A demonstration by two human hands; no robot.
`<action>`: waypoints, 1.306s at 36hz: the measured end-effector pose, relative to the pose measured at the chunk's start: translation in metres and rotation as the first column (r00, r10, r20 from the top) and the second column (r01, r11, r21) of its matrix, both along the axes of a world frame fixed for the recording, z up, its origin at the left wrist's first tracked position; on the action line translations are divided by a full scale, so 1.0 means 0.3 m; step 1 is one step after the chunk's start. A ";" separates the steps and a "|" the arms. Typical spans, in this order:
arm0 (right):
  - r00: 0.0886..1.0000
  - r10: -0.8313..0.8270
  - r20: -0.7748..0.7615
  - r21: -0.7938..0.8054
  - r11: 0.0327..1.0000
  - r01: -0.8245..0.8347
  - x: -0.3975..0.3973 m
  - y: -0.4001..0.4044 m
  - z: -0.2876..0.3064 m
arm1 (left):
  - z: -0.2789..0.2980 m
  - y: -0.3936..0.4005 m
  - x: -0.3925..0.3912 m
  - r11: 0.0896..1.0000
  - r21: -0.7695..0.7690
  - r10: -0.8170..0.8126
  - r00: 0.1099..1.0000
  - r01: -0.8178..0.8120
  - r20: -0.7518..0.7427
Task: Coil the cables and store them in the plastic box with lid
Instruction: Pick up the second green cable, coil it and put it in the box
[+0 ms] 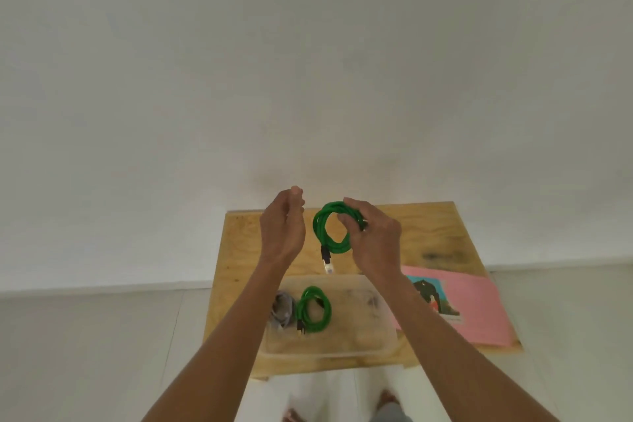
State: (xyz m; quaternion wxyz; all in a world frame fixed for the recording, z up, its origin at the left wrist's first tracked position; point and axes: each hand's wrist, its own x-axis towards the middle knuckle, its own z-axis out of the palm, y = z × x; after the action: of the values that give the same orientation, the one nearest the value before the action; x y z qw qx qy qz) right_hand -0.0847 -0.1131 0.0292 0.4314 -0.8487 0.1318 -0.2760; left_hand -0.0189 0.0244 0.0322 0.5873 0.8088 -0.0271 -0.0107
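Above the box [329, 349], right fingers [354, 212] grasp the green coil [320, 226]; left fingers [297, 197] released.

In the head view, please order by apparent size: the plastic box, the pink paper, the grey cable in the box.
1. Plastic box and pink paper: look alike, so unranked.
2. Grey cable: clearly smallest.

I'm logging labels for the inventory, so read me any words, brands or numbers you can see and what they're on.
None can be read.
Pink sheet: a printed picture with a small line under it, too blurred to read.
Green cable in the right hand, plug: no markings visible.
Box: no label visible.
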 end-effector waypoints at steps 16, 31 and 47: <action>0.827 0.015 -0.561 -0.015 0.999 -0.028 -0.223 -0.042 -0.394 | -0.507 0.209 -0.275 0.638 0.745 -0.216 0.974 0.194 -0.069; 0.728 0.039 -0.685 -0.043 0.995 -0.094 -0.178 -0.003 -0.495 | -0.559 0.208 -0.340 0.552 0.818 -0.143 0.985 0.162 -0.099; 0.733 0.019 -0.680 -0.011 0.999 -0.035 -0.197 0.004 -0.489 | -0.563 0.206 -0.355 0.563 0.813 -0.120 0.988 0.147 -0.096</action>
State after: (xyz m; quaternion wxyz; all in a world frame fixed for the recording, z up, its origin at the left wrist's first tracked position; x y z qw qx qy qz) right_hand -0.1438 -0.1118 -0.1175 0.3479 -0.8975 0.2648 0.0574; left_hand -0.1254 0.0861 -0.1368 0.1454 0.9837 -0.0716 -0.0783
